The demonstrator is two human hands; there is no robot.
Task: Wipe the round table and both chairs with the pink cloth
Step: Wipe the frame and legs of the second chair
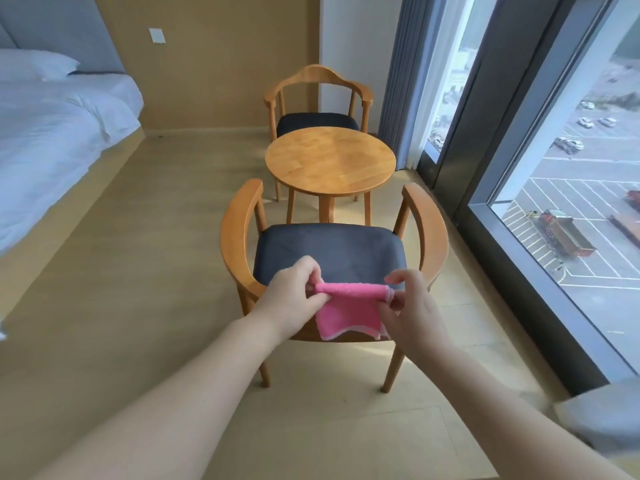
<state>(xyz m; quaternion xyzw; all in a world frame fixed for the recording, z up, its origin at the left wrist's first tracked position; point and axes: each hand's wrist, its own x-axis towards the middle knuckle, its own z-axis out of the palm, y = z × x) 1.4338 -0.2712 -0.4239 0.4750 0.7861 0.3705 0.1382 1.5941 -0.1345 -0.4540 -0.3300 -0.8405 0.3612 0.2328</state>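
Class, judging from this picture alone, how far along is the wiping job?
Nothing looks wiped yet. In hand: both hands, left hand and right hand, pinch the pink cloth above the near chair. Left: the round table, near chair and far chair.

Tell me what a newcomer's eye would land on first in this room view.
First, the pink cloth, stretched between the left hand and the right hand, both pinching its folded top edge above the near chair. Beyond it stands the round table, with the far chair behind. A white bed fills the left side, and a tall window on the right overlooks a car park.
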